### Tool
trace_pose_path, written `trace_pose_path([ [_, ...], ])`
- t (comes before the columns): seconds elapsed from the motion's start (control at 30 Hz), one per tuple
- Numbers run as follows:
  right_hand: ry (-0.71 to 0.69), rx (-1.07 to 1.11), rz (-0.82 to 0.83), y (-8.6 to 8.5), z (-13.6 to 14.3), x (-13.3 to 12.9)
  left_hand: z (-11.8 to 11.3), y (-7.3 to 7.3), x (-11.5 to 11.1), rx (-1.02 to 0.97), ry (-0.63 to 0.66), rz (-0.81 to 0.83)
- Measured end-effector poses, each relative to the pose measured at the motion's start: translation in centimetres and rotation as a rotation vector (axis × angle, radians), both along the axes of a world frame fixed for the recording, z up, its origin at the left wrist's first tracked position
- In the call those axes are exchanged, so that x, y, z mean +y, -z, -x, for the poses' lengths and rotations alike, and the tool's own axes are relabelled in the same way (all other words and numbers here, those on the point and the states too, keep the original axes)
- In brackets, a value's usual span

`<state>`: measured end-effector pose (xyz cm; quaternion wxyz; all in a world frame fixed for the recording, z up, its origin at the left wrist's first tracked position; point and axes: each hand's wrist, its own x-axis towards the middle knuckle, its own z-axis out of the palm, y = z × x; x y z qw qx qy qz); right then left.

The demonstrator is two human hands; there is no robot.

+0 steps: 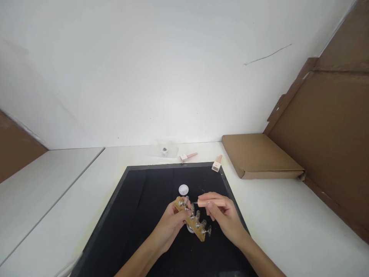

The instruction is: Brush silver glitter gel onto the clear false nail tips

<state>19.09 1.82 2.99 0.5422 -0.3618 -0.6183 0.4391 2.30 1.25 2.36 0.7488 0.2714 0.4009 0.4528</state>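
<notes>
My left hand [172, 223] grips a yellowish holder [196, 229] at its upper left end. Several clear nail tips on small metallic stands line this holder, which slants down to the right. Between the fingers of my right hand [223, 213] is a pink brush handle [211, 202], its thin tip pointing left, close to the upper nail tips; whether it touches one I cannot tell. Just above the holder, a small round white dish [183, 189] lies on the black mat [150, 192]. Another white round item [190, 228] is partly hidden under the holder.
Behind the mat lie a clear plastic piece [172, 151] with a small item on it and a bottle with a pink cap [192, 155]. Another pink-capped bottle [216, 165] touches the mat's back right corner. A flat cardboard box [262, 156] sits at the right.
</notes>
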Motion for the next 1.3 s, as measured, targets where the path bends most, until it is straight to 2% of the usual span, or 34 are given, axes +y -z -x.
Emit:
trace_pose_path([
  [0.27, -0.022, -0.025, 0.006, -0.5, 0.2, -0.1, -0.2, -0.7, -0.1, -0.021, 0.007, 0.011],
  [1.3, -0.102, -0.062, 0.006, -1.4, 0.0, 0.0, -0.2, -0.5, 0.1, -0.053, 0.029, 0.036],
])
